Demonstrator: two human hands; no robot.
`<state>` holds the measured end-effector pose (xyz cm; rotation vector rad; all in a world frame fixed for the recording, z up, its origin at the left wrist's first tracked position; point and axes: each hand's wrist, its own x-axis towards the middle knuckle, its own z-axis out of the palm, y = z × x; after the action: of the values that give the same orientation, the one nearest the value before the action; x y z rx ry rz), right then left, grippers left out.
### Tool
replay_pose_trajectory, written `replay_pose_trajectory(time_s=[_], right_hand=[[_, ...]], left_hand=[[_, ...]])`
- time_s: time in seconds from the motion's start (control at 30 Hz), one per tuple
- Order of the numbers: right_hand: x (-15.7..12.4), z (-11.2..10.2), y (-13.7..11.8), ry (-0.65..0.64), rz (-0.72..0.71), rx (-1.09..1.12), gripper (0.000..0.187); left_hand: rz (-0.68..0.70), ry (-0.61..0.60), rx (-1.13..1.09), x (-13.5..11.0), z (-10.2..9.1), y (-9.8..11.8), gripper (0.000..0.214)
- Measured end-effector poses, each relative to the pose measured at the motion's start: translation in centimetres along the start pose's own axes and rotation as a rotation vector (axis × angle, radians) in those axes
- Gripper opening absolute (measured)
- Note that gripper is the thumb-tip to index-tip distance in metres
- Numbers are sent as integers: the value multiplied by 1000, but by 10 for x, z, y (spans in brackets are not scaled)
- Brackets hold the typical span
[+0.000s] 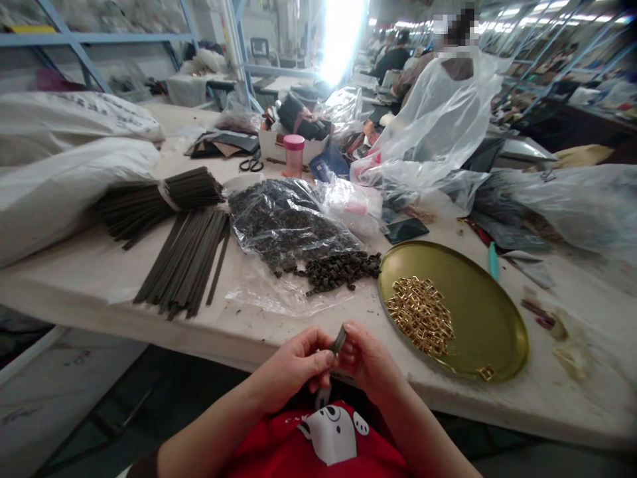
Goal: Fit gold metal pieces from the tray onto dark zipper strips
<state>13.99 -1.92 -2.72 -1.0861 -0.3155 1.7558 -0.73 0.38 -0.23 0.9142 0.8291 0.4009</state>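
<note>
My left hand (293,366) and my right hand (365,358) meet just below the table's front edge, above my red shirt. Both pinch one thin dark strip (338,340) between fingertips and thumbs; its lower end pokes out under my left hand. Straight ahead on the table lies a heap of small dark pieces (343,269) spilling from a clear plastic bag (283,222). To the right, a round gold tray (490,312) holds a pile of small gold metal buckles (422,315). Loose long dark strips (192,262) lie to the left.
A tied bundle of dark strips (159,199) and white sacks (60,179) fill the left. Further back stand a pink-lidded cup (293,154), scissors (251,164), a box of dark items (298,126) and clear plastic bags (438,126). A phone (405,230) lies by the tray. Another person sits behind the bags.
</note>
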Motion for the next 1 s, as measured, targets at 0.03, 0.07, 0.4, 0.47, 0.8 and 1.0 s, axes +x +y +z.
replay_pose_trajectory(time_s=[0.03,0.07,0.4,0.47,0.8,1.0], right_hand=[[0,1,2,2,16,10,34],[0,1,4,6,28,12,34],[-6,-18,3,163,-705,-1049,14],[-12,-19,-1,73,-760,-1217,15],[-12,-19,-13,-123,-405,-1252,17],[-10,-16,-15,-184,-444,-1391,18]], left_hand=[[8,-1,-14,0,2,-1,23],[14,0,-27,1,3,-1,24],[-6,94,-49,8,14,-17,23],[10,133,-20,8,16,-18,23],[49,230,143,0,21,-16,22],[25,210,144,0,18,-17,21]])
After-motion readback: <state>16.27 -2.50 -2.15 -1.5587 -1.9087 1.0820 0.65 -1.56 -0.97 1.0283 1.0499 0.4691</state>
